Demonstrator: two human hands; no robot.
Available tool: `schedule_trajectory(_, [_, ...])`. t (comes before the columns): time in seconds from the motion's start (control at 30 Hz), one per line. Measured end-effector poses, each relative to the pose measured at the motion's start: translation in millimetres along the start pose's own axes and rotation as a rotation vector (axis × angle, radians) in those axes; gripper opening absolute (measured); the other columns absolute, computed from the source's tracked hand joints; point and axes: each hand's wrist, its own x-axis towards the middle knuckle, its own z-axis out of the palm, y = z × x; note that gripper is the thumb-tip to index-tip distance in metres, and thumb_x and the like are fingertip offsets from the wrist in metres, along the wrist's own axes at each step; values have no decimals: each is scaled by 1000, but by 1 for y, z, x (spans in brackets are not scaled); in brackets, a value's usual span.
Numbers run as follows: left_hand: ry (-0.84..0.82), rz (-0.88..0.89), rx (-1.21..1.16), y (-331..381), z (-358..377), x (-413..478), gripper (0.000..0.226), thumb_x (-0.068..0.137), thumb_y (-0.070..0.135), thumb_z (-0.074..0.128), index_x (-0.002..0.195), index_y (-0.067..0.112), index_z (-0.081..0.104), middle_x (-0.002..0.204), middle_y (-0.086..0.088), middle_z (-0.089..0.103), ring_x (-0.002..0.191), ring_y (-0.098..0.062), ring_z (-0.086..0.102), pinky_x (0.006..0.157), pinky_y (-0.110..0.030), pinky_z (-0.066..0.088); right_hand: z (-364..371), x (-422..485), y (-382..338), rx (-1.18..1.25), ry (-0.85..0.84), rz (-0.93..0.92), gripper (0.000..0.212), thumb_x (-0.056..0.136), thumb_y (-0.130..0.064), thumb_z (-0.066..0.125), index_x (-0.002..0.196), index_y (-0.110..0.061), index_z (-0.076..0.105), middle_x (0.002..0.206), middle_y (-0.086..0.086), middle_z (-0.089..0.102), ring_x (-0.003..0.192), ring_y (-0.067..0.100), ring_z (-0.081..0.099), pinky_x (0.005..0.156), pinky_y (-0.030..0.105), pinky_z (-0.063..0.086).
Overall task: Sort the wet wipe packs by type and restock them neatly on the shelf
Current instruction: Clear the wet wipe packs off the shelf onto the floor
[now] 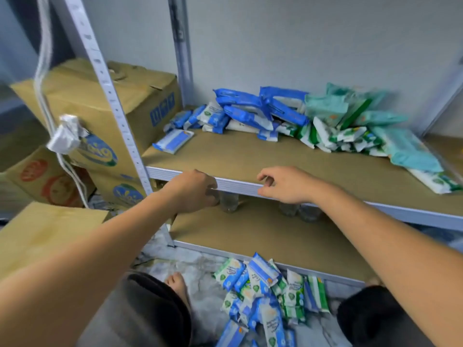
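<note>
**Item 1.** Front rail (238, 184) of the upper shelf. Every place below is read from it.

**Item 2.** Your left grip (193, 190). It is at the rail's left stretch, with the fingers curled down past its lower edge. The back of the hand hides them, so I cannot tell whether they hold anything.

**Item 3.** Your right grip (283, 182). It is close over the rail, right of the left grip. It is narrow, the fingers loosely curled with nothing between them.

**Item 4.** Blue packs (245, 106). They are heaped well behind the rail, out of both grips.

**Item 5.** Teal packs (350, 113). They lie equally far behind the rail, right of the blue ones, and are partly blurred.

**Item 6.** Green-and-white packs (333, 139). They are tumbled between the teal packs and the rail, nearer the teal.

**Item 7.** 1 single blue pack (174, 141). It lies flat behind the rail's left end, apart from the heap.

**Item 8.** Floor heap (263, 291). Mixed blue and green packs lie on the floor, well below the rail and in neither grip.

**Item 9.** Clear bottles (228, 202). They stand just under the rail on the lower board (263, 236), 1 of them just beside your left grip.

**Item 10.** Cardboard boxes (105, 101). They are stacked left of the rail's left end.
</note>
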Motion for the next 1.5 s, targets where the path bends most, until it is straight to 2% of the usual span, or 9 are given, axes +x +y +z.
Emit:
schedule_trajectory(0.23, [146,-152,2,-58,-23,33,51,93,48,60,137,24,54,140,-1,53,122,-25,52,92,-40,50,-25,68,-9,-157,163,2,49,92,-40,60,137,-22,54,136,2,54,123,21,52,100,37,45])
schedule_trajectory(0.33, [156,-248,3,-80,-18,49,67,93,59,55,147,20,44,155,-5,39,138,-29,40,107,-45,42,-23,97,-2,-224,145,73,57,93,-43,58,143,-19,48,143,8,49,129,27,47,103,40,44])
schedule_trajectory(0.47, [140,-343,-87,-103,-6,66,77,95,65,44,155,18,29,165,-8,15,151,-30,13,119,-48,24,-9,124,12,-286,47,240,75,100,-52,46,154,-4,26,160,18,20,147,36,20,119,45,22])
schedule_trajectory(0.6, [184,-346,-135,-116,8,79,79,95,66,40,153,14,29,163,-12,18,151,-32,12,122,-48,20,3,146,39,-180,97,412,86,101,-58,37,158,-5,1,166,15,-7,151,39,0,123,48,11])
schedule_trajectory(0.8, [332,-361,-85,-113,14,86,69,96,59,43,147,14,33,148,-12,37,135,-33,32,106,-49,37,8,167,67,-110,188,330,75,102,-58,30,160,-20,3,167,0,-2,153,30,-6,124,49,7])
schedule_trajectory(1.03, [414,-263,91,-100,22,83,58,86,52,32,122,17,60,119,-9,54,114,-34,47,106,-52,28,6,173,82,-121,185,307,67,101,-60,21,159,-30,9,167,-10,2,153,23,-1,123,53,5])
schedule_trajectory(1.2, [375,-195,-63,-69,18,74,74,83,58,23,132,14,57,126,-10,50,116,-31,47,100,-42,37,3,148,88,-187,136,301,64,102,-58,18,159,-29,16,166,-11,6,153,22,6,122,53,4])
schedule_trajectory(1.33, [341,-174,-130,-39,22,67,53,97,43,46,140,12,50,133,-9,43,120,-29,41,104,-37,36,9,125,92,-198,92,294,66,100,-61,15,159,-30,16,166,-12,9,153,23,8,122,52,0])
schedule_trajectory(1.5, [335,-161,-174,-12,23,66,54,97,40,48,144,13,46,136,-7,41,122,-26,37,105,-36,35,3,110,88,-213,42,269,69,100,-63,16,159,-26,19,166,-9,10,153,26,6,122,54,1])
